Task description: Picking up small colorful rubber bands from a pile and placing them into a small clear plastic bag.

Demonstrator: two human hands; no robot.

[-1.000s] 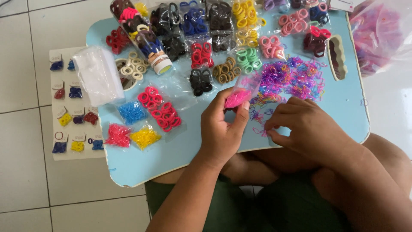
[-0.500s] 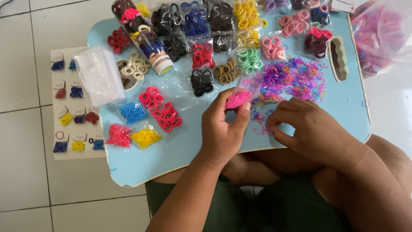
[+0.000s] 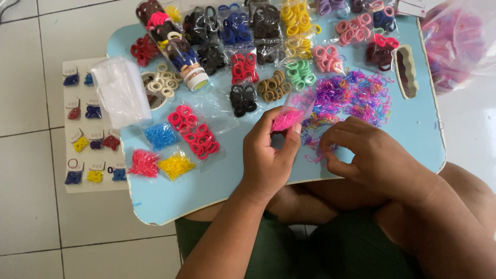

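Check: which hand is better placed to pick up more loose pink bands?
Right hand: its fingertips already touch the loose small bands. Left hand is busy holding the small bag.

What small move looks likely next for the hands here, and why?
Probably the right hand lifts its pinched pink bands into the small bag. The left hand holds that bag, part-filled with pink bands, beside the loose pile.
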